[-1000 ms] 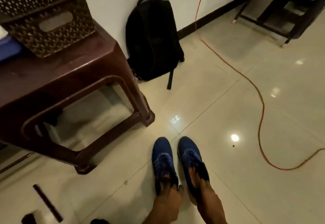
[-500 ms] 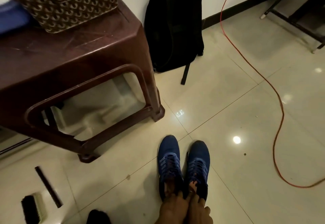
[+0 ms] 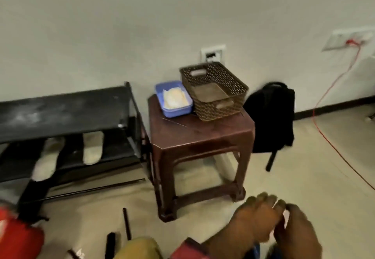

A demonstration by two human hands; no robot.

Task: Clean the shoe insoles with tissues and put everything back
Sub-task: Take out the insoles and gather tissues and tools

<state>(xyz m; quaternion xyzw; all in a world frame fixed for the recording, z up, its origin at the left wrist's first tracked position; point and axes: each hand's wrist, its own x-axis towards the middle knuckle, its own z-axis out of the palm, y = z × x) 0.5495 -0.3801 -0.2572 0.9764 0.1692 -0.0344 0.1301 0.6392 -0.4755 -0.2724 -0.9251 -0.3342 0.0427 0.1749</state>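
Down at five o'clock the left hand (image 3: pixel 256 221) and right hand (image 3: pixel 300 234) are bunched together, fingers bent, with a pale scrap (image 3: pixel 286 218) between them, but it's too blurred and I cannot tell whether either one grips anything. Over at nine o'clock the insoles (image 3: pixel 92 148) lie on the lower shelf of the black shoe rack (image 3: pixel 60 108). Dead centre, the brown stool (image 3: pixel 203 132) carries the blue tub (image 3: pixel 176 111) of tissues (image 3: pixel 174 98) just beside the woven basket (image 3: pixel 219 106).
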